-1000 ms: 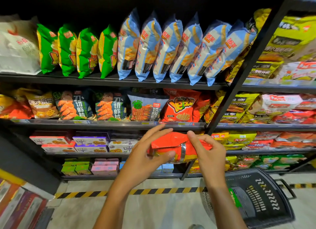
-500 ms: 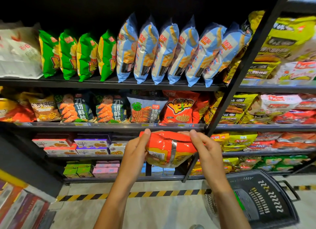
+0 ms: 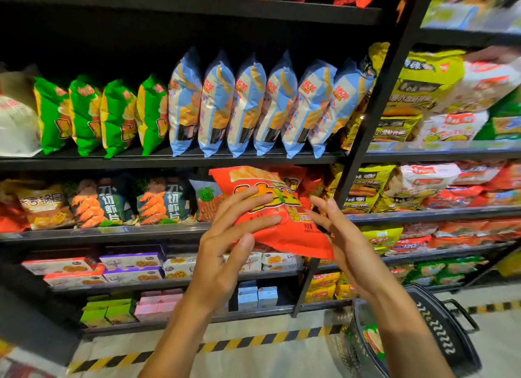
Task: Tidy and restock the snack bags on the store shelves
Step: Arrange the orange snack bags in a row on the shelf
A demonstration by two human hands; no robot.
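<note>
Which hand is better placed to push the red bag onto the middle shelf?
Probably the left hand: its fingers lie across the front of the red bag and its thumb underneath. The right hand touches only the bag's side.

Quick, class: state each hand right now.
Left hand: holding the glossy orange-red snack bag, thumb under, fingers across its front.
Right hand: open, fingers straight at the bag's right edge.

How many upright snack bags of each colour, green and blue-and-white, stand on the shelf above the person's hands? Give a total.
Green bags: 4
Blue-and-white bags: 6
Total: 10
</note>
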